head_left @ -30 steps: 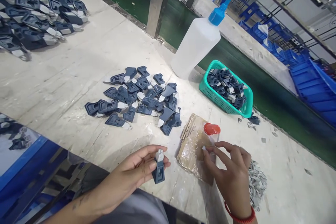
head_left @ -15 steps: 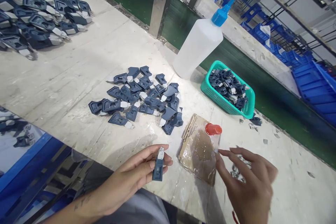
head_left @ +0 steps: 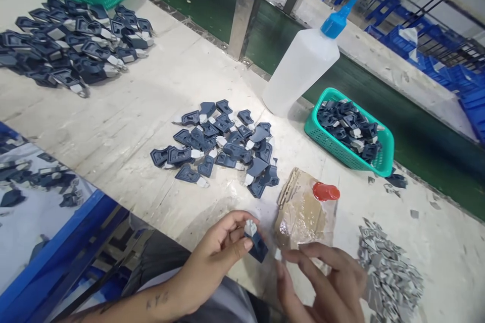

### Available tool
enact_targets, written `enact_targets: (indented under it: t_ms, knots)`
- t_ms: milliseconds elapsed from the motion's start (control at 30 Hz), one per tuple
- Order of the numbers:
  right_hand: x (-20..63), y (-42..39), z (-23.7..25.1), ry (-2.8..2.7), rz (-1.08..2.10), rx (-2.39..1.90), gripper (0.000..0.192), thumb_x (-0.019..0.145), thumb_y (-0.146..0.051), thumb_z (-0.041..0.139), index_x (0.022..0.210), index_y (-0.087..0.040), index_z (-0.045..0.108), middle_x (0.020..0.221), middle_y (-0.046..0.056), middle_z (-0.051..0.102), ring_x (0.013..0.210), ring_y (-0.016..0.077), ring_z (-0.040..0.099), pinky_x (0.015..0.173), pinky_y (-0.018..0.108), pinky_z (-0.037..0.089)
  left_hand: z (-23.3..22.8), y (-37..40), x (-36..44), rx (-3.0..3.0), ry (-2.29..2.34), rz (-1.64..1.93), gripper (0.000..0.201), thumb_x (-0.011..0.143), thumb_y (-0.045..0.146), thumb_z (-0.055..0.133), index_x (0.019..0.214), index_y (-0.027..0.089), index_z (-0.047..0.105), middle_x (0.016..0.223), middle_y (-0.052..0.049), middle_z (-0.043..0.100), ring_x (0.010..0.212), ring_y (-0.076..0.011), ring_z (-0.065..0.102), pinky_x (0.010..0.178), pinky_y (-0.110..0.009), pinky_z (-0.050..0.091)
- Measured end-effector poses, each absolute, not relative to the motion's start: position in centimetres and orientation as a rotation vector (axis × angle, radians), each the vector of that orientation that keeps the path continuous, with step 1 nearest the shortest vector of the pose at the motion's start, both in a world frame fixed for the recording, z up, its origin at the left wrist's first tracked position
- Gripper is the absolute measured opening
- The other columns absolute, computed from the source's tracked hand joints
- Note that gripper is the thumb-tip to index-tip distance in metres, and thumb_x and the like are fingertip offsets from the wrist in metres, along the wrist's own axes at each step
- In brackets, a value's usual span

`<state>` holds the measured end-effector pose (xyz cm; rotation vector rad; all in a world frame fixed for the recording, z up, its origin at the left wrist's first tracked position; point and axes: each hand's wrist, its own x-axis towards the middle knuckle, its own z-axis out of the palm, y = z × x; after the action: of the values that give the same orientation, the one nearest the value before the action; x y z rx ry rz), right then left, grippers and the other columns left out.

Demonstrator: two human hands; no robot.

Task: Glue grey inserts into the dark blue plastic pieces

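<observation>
At frame bottom, right hand (head_left: 326,282) cropped, pinched piece (head_left: 278,254) blurred

Left hand (head_left: 223,247) pinched shut, thumb over fingertips, right hand (head_left: 322,282) close beside — fingers half-curled, pinching

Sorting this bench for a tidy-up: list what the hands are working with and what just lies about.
In hand:
left hand holding dark blue part
right hand pinching small white piece
glue-stained cardboard

Lying about:
squeeze bottle
small green basket
grey chips
far pile of parts
</observation>
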<state>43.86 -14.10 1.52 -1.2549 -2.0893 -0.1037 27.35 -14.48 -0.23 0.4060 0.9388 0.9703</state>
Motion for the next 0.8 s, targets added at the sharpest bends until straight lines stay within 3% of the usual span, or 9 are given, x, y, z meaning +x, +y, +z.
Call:
enact_targets:
  t_ms: [400,633,800]
  knots:
    - [43.2,-14.1,0.0,-2.188,0.012,-1.232,0.019,0.072,-0.016,0.067,0.089,-0.018,0.06,0.085,0.006,0.058,0.083,0.0179,0.05,0.074,0.034,0.038,-0.7,-14.7,27.3,0.485,0.957,0.946,0.015,0.082,0.029,0.059,0.096,0.024,0.06,0.091,0.0,0.061,0.087,-0.0175,0.052,0.078,-0.027,0.037]
    - [42.4,-15.3,0.1,-2.168,0.157,-1.268,0.017,0.077,-0.009,0.06,0.089,-0.019,0.065,0.084,0.004,0.055,0.081,0.015,0.047,0.072,0.03,0.041,-0.2,-14.5,27.3,0.49,0.984,0.979,0.009,0.084,0.027,0.056,0.089,0.023,0.062,0.084,0.0,0.061,0.084,-0.0175,0.055,0.078,-0.026,0.038]
    - [41.1,-16.9,-0.2,-1.958,0.326,-1.388,0.025,0.081,-0.016,0.057,0.106,-0.02,0.061,0.091,0.006,0.053,0.083,0.0144,0.053,0.072,0.028,0.046,-0.1,-14.7,27.5,0.455,0.991,1.002,0.011,0.084,0.027,0.057,0.093,0.024,0.062,0.089,-0.001,0.064,0.09,-0.0184,0.058,0.081,-0.026,0.041]
